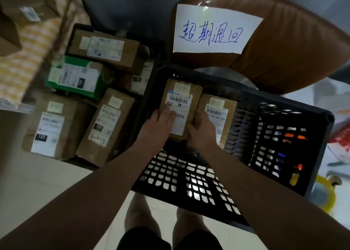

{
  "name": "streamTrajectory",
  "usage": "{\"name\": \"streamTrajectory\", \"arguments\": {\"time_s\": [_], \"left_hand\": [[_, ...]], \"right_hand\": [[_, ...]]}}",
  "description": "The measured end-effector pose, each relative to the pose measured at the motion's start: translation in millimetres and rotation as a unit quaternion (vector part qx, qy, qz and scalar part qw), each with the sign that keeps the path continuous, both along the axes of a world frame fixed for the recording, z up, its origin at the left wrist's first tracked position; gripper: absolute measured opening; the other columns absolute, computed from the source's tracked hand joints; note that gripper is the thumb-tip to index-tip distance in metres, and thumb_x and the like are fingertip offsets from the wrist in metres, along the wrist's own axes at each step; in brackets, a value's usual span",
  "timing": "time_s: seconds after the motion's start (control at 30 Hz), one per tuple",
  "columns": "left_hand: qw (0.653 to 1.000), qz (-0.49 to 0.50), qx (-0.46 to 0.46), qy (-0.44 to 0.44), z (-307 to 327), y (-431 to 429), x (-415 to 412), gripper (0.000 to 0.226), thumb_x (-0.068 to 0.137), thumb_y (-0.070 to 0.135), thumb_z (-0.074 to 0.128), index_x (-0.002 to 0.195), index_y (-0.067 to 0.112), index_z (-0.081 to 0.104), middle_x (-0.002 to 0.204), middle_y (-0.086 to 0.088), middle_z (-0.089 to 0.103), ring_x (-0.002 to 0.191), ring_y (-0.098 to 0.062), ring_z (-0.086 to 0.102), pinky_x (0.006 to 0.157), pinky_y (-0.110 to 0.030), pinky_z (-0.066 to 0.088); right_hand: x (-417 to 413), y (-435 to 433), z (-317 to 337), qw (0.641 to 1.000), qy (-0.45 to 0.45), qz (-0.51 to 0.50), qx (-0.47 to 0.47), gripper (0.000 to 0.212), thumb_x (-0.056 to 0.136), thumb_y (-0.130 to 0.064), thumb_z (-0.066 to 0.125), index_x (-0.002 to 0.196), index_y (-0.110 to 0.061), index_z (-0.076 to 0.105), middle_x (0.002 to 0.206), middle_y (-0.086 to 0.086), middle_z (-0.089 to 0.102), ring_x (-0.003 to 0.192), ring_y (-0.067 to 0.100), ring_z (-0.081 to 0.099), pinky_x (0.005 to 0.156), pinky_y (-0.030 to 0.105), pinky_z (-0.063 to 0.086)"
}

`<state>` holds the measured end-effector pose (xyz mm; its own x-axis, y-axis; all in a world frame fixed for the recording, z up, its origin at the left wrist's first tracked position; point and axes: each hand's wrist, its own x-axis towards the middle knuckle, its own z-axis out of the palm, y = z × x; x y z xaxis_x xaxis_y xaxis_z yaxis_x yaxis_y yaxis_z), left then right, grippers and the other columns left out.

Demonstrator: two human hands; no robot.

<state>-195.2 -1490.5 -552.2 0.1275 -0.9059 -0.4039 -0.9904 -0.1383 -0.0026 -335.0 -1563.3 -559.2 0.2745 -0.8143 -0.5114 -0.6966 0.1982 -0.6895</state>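
Observation:
A small brown cardboard parcel (182, 95) with a white barcode label lies in the far left corner of a black perforated plastic crate (280, 117). My left hand (158, 125) rests on the parcel's near left part, fingers spread over the label. My right hand (200, 130) grips its near right edge, thumb on top. A second brown parcel (217, 109) with a label lies right beside it, partly behind my right hand.
Left of the crate, another black crate (79, 27) holds several labelled parcels, among them a green box (75, 77) and a brown box (106, 124). A brown chair (284, 41) behind carries a handwritten paper sign (214, 30). Clutter and a yellow object (325, 193) lie at right.

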Motion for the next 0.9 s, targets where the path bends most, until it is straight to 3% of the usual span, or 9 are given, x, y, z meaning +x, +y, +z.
{"name": "streamTrajectory", "arguments": {"time_s": [0.07,0.13,0.23,0.4,0.5,0.6,0.77,0.9], "left_hand": [[0.998,-0.035,-0.014,-0.053,-2.1,2.4,1.1,0.074,0.080,0.027,0.070,0.144,0.009,0.037,0.149,-0.018,0.036,0.132,-0.032,0.043,0.101,-0.041,0.044],[0.994,-0.064,-0.021,-0.080,-3.8,5.6,0.2,0.071,0.085,0.027,0.062,0.147,0.008,0.031,0.151,-0.017,0.033,0.136,-0.030,0.037,0.108,-0.041,0.035],[0.997,-0.037,-0.007,-0.072,4.8,2.5,-3.9,0.072,0.082,0.025,0.067,0.145,0.010,0.035,0.145,-0.012,0.041,0.130,-0.026,0.044,0.105,-0.038,0.039],[0.999,-0.009,0.051,-0.013,12.1,-6.5,-4.7,0.074,0.093,0.021,0.055,0.151,0.012,0.009,0.154,-0.010,0.014,0.141,-0.027,0.021,0.114,-0.038,0.024],[0.996,-0.005,0.084,-0.017,29.3,-4.3,-7.5,0.070,0.097,0.028,0.049,0.151,0.014,0.008,0.155,-0.012,0.013,0.142,-0.029,0.016,0.116,-0.040,0.019],[0.998,0.013,0.056,-0.022,61.8,16.7,-6.7,0.063,0.101,0.032,0.041,0.151,0.013,0.009,0.156,-0.013,0.016,0.143,-0.029,0.015,0.116,-0.039,0.019],[0.990,0.137,0.005,-0.020,121.6,83.2,13.4,0.059,0.101,0.037,0.038,0.151,0.012,0.018,0.156,-0.012,0.021,0.144,-0.028,0.018,0.115,-0.038,0.019],[0.966,0.252,-0.035,-0.055,164.7,142.1,44.4,0.054,0.100,0.038,0.037,0.148,0.014,0.027,0.151,-0.013,0.030,0.138,-0.031,0.027,0.110,-0.042,0.027]], "right_hand": [[-7.1,-6.9,-1.6,0.998,0.024,0.045,-0.022,0.053,0.092,-0.008,0.058,0.142,-0.013,0.041,0.131,0.008,0.058,0.119,0.024,0.055,0.086,0.015,0.037],[-16.5,-14.0,-2.5,0.992,0.053,0.105,-0.046,0.053,0.094,-0.011,0.057,0.144,-0.017,0.041,0.130,0.009,0.057,0.118,0.026,0.053,0.093,0.026,0.042],[-26.3,-22.0,-0.3,0.979,0.081,0.175,-0.061,0.051,0.096,-0.015,0.052,0.145,-0.019,0.038,0.132,0.011,0.052,0.123,0.027,0.046,0.097,0.035,0.043],[-27.5,-22.0,14.8,0.955,0.122,0.260,-0.075,0.050,0.098,-0.015,0.047,0.146,-0.016,0.034,0.141,0.014,0.042,0.131,0.029,0.036,0.103,0.038,0.039],[-28.1,-13.9,32.0,0.933,0.141,0.317,-0.097,0.049,0.098,-0.016,0.046,0.145,-0.015,0.035,0.138,0.014,0.042,0.126,0.029,0.038,0.099,0.039,0.042],[-25.1,-3.8,56.7,0.914,0.150,0.355,-0.129,0.042,0.098,-0.017,0.045,0.140,-0.012,0.040,0.136,0.013,0.042,0.123,0.030,0.040,0.096,0.041,0.043],[3.6,19.9,107.8,0.872,0.130,0.433,-0.188,0.042,0.100,-0.018,0.040,0.142,-0.013,0.039,0.143,0.011,0.038,0.128,0.030,0.038,0.100,0.041,0.040],[64.3,51.6,153.1,0.839,0.086,0.474,-0.252,0.036,0.101,-0.025,0.039,0.134,-0.014,0.046,0.134,0.008,0.045,0.121,0.025,0.044,0.097,0.038,0.043]]}}
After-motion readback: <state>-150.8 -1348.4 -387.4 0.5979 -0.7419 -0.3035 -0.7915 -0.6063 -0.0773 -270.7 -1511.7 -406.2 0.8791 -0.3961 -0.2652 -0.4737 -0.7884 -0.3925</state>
